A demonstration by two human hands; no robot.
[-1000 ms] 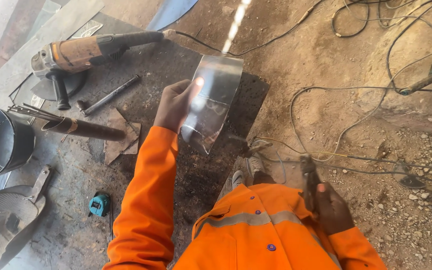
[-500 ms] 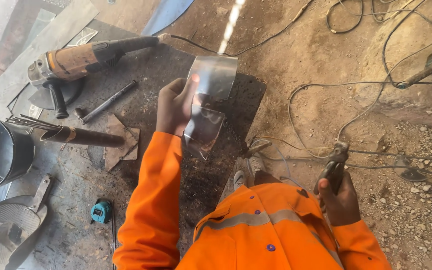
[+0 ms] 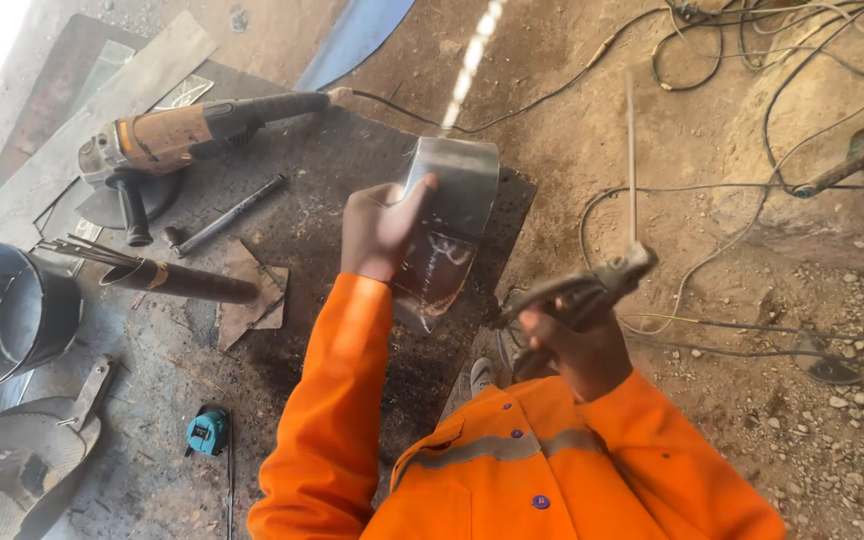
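Observation:
My left hand (image 3: 377, 228) holds a curved shiny sheet-metal piece (image 3: 452, 225) upright above a dark steel plate (image 3: 352, 150) on the ground. My right hand (image 3: 577, 345) grips a welding electrode holder (image 3: 582, 288) with a thin rod (image 3: 631, 160) pointing up and away. The holder sits just right of the sheet-metal piece and is apart from it. Both arms wear orange sleeves.
An orange angle grinder (image 3: 167, 140) lies at the upper left. A pipe holding rods (image 3: 167, 278), a chisel bar (image 3: 227, 215), a round metal drum (image 3: 7, 315), a teal tape measure (image 3: 207, 432) and scrap pieces lie left. Cables (image 3: 752, 200) sprawl over dirt at right.
My right hand has risen from low at my side, bringing the electrode holder up beside the sheet-metal piece. My left hand keeps hold of the sheet-metal piece and has lifted it slightly.

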